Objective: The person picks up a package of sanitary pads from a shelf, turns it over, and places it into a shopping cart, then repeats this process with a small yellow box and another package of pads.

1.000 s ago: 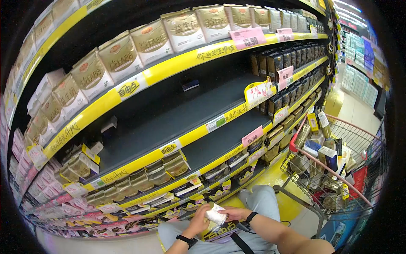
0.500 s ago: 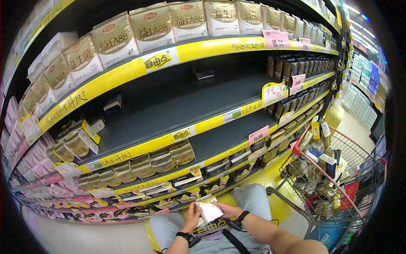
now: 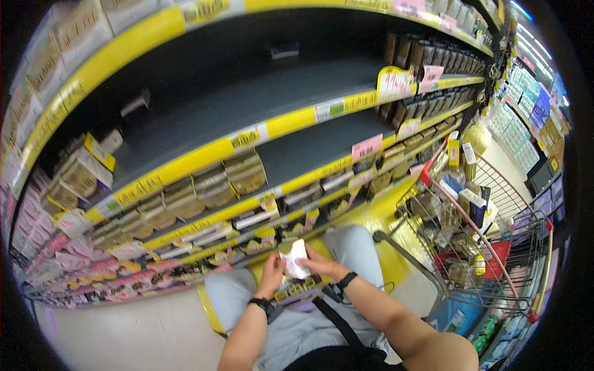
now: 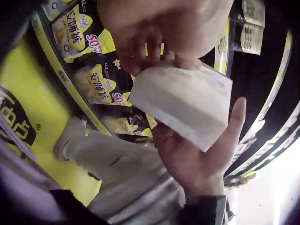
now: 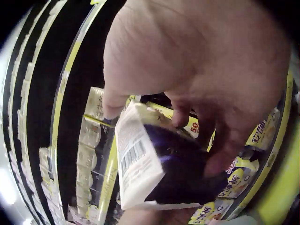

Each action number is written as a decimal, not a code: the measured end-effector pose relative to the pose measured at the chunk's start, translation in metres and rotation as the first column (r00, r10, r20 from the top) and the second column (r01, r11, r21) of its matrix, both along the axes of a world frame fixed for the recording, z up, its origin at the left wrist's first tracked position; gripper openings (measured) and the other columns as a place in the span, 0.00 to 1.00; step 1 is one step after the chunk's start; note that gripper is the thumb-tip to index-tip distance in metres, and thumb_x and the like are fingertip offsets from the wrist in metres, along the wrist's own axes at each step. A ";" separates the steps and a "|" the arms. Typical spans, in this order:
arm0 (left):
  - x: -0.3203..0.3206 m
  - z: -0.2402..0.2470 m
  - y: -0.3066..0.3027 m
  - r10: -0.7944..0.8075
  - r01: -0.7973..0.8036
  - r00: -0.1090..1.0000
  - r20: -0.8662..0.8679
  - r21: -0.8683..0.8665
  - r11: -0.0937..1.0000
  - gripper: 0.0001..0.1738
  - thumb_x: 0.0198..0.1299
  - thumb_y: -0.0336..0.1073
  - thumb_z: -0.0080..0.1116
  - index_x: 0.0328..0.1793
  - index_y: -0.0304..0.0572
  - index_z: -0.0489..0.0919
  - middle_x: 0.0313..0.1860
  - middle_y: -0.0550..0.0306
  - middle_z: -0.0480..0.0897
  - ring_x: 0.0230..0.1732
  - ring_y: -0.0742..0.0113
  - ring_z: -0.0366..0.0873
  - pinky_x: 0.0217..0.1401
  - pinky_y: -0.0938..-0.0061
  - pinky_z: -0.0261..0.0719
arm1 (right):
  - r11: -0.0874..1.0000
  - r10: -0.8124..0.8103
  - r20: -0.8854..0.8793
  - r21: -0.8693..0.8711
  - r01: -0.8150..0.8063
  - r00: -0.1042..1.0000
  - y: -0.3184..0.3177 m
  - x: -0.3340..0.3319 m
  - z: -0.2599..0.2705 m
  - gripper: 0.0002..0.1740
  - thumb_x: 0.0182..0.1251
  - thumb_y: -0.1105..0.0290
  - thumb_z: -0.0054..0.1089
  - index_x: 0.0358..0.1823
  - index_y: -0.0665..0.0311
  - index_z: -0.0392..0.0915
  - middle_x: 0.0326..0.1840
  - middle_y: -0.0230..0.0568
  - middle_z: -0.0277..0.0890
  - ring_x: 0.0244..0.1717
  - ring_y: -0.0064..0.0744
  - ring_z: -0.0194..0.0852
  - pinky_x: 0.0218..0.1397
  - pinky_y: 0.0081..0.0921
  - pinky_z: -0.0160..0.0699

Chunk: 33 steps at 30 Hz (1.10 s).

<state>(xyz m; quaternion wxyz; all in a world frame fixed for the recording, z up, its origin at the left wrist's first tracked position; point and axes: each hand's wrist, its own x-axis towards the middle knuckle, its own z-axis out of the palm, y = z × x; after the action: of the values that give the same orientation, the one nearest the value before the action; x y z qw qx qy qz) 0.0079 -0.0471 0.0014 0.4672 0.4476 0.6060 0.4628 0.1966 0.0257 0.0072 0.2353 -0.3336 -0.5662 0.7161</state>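
Both hands hold a small sanitary pad packet (image 3: 293, 256) low over the person's lap. My left hand (image 3: 271, 274) grips its left side, and my right hand (image 3: 323, 262) holds its right edge. In the left wrist view, the left hand's fingers bend against the upper edge of the packet (image 4: 183, 105), whose pale side faces the camera. Below it lies the right hand (image 4: 199, 164), thumb along one side and fingers partly hidden behind. The right wrist view shows the packet (image 5: 140, 161) with a white barcode panel and a dark blue face, under the right hand (image 5: 192, 61).
Shelves with yellow edge strips (image 3: 291, 127) curve across the front, bearing gold packs (image 3: 213, 185) and dark packs (image 3: 427, 52). A loaded shopping cart (image 3: 489, 238) stands at the right, close to the person's knee (image 3: 356, 247). Pink packs (image 3: 40, 213) fill the left end.
The head view has tilted down, so the shelves sit higher in it. The packet has been turned between the hands, which keep hold of it.
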 end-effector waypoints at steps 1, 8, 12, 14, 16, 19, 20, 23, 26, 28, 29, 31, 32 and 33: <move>-0.003 -0.002 -0.001 -0.011 0.011 1.000 -0.021 0.001 1.000 0.10 0.69 0.35 0.55 0.48 0.36 0.74 0.34 0.61 0.78 0.34 0.75 0.72 0.36 0.75 0.74 | 0.994 0.051 -0.079 -0.091 -0.058 0.996 0.002 0.003 -0.014 0.38 0.68 0.58 0.61 0.72 0.64 0.54 0.64 0.39 0.67 0.62 0.29 0.67 0.63 0.30 0.71; -0.011 0.008 -0.009 -0.031 0.033 0.996 0.083 -0.025 0.999 0.03 0.66 0.26 0.56 0.40 0.33 0.74 0.31 0.59 0.79 0.30 0.73 0.77 0.32 0.74 0.78 | 0.968 -0.001 -0.129 -0.249 -0.032 0.992 -0.004 0.003 0.008 0.17 0.67 0.62 0.65 0.45 0.59 0.65 0.41 0.31 0.70 0.46 0.23 0.69 0.48 0.24 0.71; -0.009 0.002 -0.007 0.116 -0.110 0.975 0.188 -0.044 0.993 0.09 0.65 0.28 0.59 0.47 0.36 0.72 0.30 0.59 0.78 0.28 0.73 0.77 0.30 0.75 0.78 | 0.983 -0.020 -0.092 -0.184 0.003 0.996 0.005 0.002 -0.009 0.20 0.65 0.61 0.67 0.45 0.59 0.64 0.39 0.31 0.70 0.42 0.22 0.69 0.46 0.23 0.71; -0.009 0.004 -0.005 0.078 -0.072 0.973 0.217 -0.039 0.997 0.14 0.63 0.32 0.64 0.49 0.37 0.71 0.36 0.59 0.78 0.33 0.72 0.77 0.35 0.76 0.78 | 0.997 -0.029 0.023 -0.066 0.031 0.999 0.009 0.001 -0.023 0.20 0.65 0.61 0.67 0.44 0.58 0.64 0.40 0.31 0.70 0.43 0.21 0.69 0.43 0.22 0.72; -0.009 0.010 -0.003 -0.028 0.034 0.983 0.182 -0.028 0.999 0.16 0.62 0.35 0.66 0.49 0.38 0.72 0.38 0.58 0.78 0.37 0.72 0.78 0.38 0.76 0.77 | 0.996 -0.072 0.173 0.062 0.062 0.982 0.009 0.002 -0.039 0.18 0.65 0.62 0.67 0.43 0.57 0.63 0.43 0.33 0.71 0.43 0.21 0.71 0.39 0.23 0.74; -0.001 0.015 -0.003 -0.077 0.078 0.997 0.021 -0.064 0.995 0.17 0.61 0.38 0.68 0.47 0.38 0.73 0.41 0.59 0.78 0.40 0.71 0.77 0.40 0.76 0.76 | 0.999 -0.001 0.226 -0.049 0.013 0.974 0.003 0.005 -0.005 0.22 0.64 0.56 0.67 0.45 0.58 0.64 0.38 0.34 0.68 0.37 0.22 0.67 0.37 0.21 0.70; 0.001 0.014 -0.004 -0.074 0.072 0.997 -0.020 -0.069 0.995 0.17 0.60 0.39 0.68 0.46 0.38 0.73 0.40 0.59 0.78 0.39 0.71 0.77 0.39 0.75 0.76 | 0.997 0.000 0.222 -0.077 0.017 0.975 0.004 0.007 -0.013 0.21 0.65 0.55 0.66 0.44 0.58 0.64 0.38 0.34 0.68 0.36 0.22 0.66 0.36 0.21 0.70; 0.001 0.006 -0.001 -0.047 0.046 0.999 -0.010 -0.096 0.994 0.16 0.61 0.39 0.67 0.44 0.37 0.74 0.39 0.60 0.78 0.35 0.73 0.77 0.36 0.77 0.75 | 0.983 -0.041 0.154 -0.172 0.068 0.987 0.005 0.009 -0.028 0.20 0.67 0.52 0.63 0.43 0.58 0.65 0.36 0.33 0.68 0.33 0.21 0.65 0.31 0.20 0.69; 0.002 0.012 0.001 -0.004 0.013 0.995 0.098 -0.095 0.995 0.15 0.63 0.39 0.66 0.42 0.36 0.73 0.37 0.60 0.78 0.32 0.76 0.77 0.33 0.79 0.74 | 0.970 -0.113 0.086 -0.206 0.129 0.990 0.006 0.010 -0.013 0.20 0.68 0.50 0.60 0.41 0.58 0.67 0.35 0.31 0.68 0.33 0.21 0.65 0.29 0.20 0.68; 0.003 0.017 0.002 -0.011 0.020 0.995 0.103 -0.093 0.995 0.15 0.64 0.39 0.65 0.43 0.36 0.73 0.38 0.60 0.78 0.31 0.77 0.77 0.32 0.80 0.73 | 0.986 -0.074 0.159 -0.137 0.096 0.985 0.010 0.013 -0.029 0.20 0.69 0.49 0.60 0.40 0.58 0.67 0.35 0.30 0.69 0.34 0.21 0.66 0.30 0.21 0.69; 0.003 0.018 0.001 -0.015 0.024 0.994 0.106 -0.093 0.995 0.15 0.64 0.39 0.65 0.43 0.36 0.73 0.38 0.59 0.78 0.31 0.78 0.76 0.31 0.81 0.72 | 0.988 -0.071 0.179 -0.124 0.094 0.981 0.010 0.012 -0.026 0.21 0.69 0.49 0.60 0.41 0.58 0.67 0.36 0.31 0.69 0.35 0.22 0.67 0.31 0.22 0.69; 0.002 0.012 0.001 -0.028 0.035 0.996 0.085 -0.082 0.996 0.14 0.64 0.37 0.64 0.44 0.37 0.73 0.38 0.60 0.77 0.31 0.78 0.77 0.31 0.81 0.72 | 0.991 -0.068 0.221 -0.098 0.091 0.973 0.009 0.013 -0.020 0.21 0.69 0.48 0.60 0.42 0.59 0.67 0.38 0.33 0.69 0.37 0.23 0.67 0.32 0.23 0.70; 0.001 0.009 0.001 -0.034 0.040 0.997 0.075 -0.078 0.996 0.13 0.64 0.37 0.64 0.44 0.38 0.73 0.38 0.60 0.77 0.31 0.78 0.77 0.31 0.81 0.72 | 0.990 -0.088 0.216 -0.089 0.109 0.972 0.008 0.013 -0.022 0.22 0.68 0.48 0.61 0.44 0.59 0.67 0.39 0.34 0.70 0.38 0.23 0.68 0.33 0.23 0.71; 0.001 0.006 0.001 -0.053 0.059 0.994 0.098 -0.062 0.996 0.13 0.64 0.36 0.64 0.45 0.38 0.72 0.38 0.60 0.77 0.32 0.78 0.77 0.31 0.81 0.72 | 0.988 -0.109 0.210 -0.081 0.128 0.972 0.008 0.012 -0.023 0.23 0.68 0.48 0.61 0.47 0.60 0.68 0.40 0.35 0.71 0.39 0.24 0.69 0.34 0.24 0.71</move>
<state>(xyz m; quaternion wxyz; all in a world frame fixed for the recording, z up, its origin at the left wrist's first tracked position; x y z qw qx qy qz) 0.0089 -0.0464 0.0078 0.5230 0.4261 0.5847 0.4506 0.2084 0.0334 -0.0160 0.2022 -0.4495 -0.5323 0.6883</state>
